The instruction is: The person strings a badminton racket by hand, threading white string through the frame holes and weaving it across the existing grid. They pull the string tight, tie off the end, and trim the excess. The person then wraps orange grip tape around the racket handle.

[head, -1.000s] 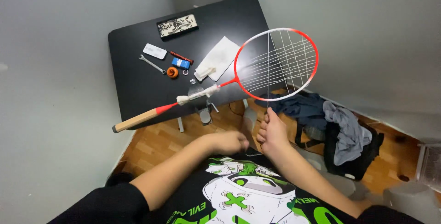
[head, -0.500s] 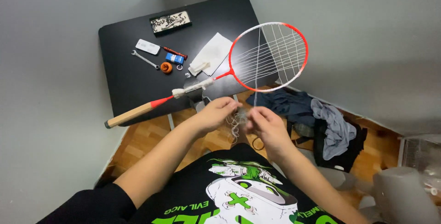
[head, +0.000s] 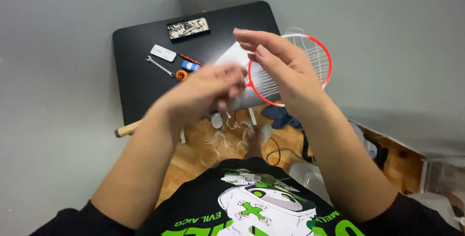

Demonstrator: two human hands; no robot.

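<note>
Far left of your hands, on the black table [head: 140, 86], a small white flat packet [head: 163, 53] lies beyond a silver wrench [head: 160, 66]. Just right of them sit an orange round spool [head: 181, 75] and a little blue box [head: 190, 65], with a red-handled tool [head: 190, 60] touching the box's far side. Further back, a long flat box with a black and white pattern [head: 188, 28] lies near the table's far edge.

Your left hand [head: 206, 91] is raised in front of the table, blurred, its fingers curled in toward the palm; you seem to pinch something thin, but the blur hides what. Pale loose string [head: 224, 139] hangs in curls below that hand, over the floor.

Your right hand [head: 281, 66] is up beside it, fingers stretched out and together, not closed on anything visible. The racket [head: 317, 54] lies behind both hands: its red and white frame shows past your right fingers, its wooden handle end [head: 127, 130] peeks out below your left forearm, past the table's near edge.

A white sheet [head: 231, 54] lies on the table behind your hands. Below is a wooden floor [head: 193, 153]; dark clothes [head: 286, 117] are heaped under your right wrist. Grey walls [head: 53, 110] close in on both sides.
</note>
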